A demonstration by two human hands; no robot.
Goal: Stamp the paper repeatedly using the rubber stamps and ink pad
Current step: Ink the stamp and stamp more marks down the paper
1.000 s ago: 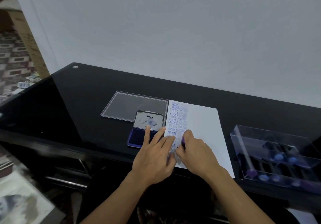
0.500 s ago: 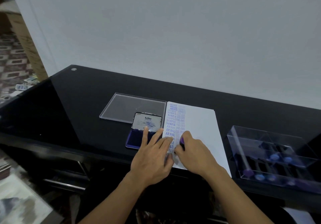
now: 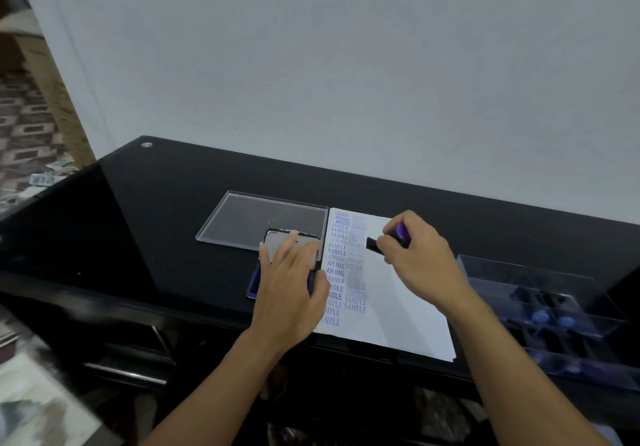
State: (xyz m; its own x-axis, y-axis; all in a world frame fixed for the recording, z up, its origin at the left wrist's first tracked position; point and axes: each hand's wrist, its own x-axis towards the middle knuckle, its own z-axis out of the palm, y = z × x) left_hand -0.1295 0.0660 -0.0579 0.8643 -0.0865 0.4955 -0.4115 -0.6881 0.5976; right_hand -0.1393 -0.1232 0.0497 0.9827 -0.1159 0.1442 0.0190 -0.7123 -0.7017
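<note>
Above the paper (image 3: 398, 307), right hand (image 3: 420, 258) has lifted the stamp (image 3: 402, 232), apparently clear.

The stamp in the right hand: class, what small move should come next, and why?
Probably carry the stamp left to the ink pad to re-ink. The right hand holds it above the paper, its black base pointing toward the pad, and the left hand rests on the open pad, seemingly steadying it.

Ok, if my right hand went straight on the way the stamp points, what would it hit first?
Probably the ink pad under the left hand, though the stamp's height over the paper is unclear.
</note>
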